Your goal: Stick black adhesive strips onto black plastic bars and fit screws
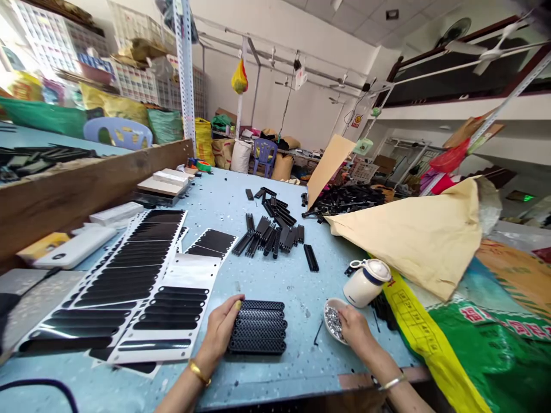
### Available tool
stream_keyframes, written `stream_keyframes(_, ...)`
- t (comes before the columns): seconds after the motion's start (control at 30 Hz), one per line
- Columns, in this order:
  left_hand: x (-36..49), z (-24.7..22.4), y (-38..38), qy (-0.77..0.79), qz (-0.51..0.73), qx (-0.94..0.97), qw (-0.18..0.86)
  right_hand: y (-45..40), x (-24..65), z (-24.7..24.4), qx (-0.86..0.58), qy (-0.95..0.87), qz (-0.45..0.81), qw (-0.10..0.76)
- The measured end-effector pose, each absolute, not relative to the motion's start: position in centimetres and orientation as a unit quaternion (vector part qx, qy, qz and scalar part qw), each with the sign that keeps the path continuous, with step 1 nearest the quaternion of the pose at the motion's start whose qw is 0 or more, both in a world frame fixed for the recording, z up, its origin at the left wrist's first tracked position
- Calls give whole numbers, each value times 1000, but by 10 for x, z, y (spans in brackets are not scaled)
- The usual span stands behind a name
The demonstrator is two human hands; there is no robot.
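My left hand (222,326) is closed on the left end of a row of black perforated plastic strips (258,328), which lie side by side near the table's front edge. To the right, the fingers of my right hand (356,328) dip into a small white bowl (328,314) of tiny shiny metal pieces (334,321). Those fingertips are bunched and partly hidden, so I cannot make out what they pinch. A thin black L-shaped rod (318,334) rests between the strips and the bowl.
Sheets of black adhesive strips (142,258) cover the table's left side. A loose pile of black plastic parts (271,232) lies further back. Behind the bowl stands a white lidded mug (367,282). Brown paper (413,229) and a green-yellow sack (486,344) crowd the right.
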State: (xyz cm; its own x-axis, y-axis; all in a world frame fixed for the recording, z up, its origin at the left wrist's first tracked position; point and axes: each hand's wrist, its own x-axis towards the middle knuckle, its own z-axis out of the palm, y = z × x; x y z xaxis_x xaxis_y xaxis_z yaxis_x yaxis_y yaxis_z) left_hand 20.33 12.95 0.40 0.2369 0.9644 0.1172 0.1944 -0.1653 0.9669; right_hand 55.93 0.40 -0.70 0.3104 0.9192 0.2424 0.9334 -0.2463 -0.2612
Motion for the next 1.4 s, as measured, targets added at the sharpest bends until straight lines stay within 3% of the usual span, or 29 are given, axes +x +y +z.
stream_keyframes(0.53,207,-4,125,456,459,575,501,6,558,23,-788,-552,50,269)
stream_keyframes(0.77,211,-1,118,459,443,581,505,30,482,47,-710,-604,156,327)
stream_keyframes(1.0,218,4,113,479,428,600,476,71,391,37,-625,-694,185,305)
stream_keyframes(1.4,216,5,109,461,412,619,485,73,380,23,-579,-761,155,246)
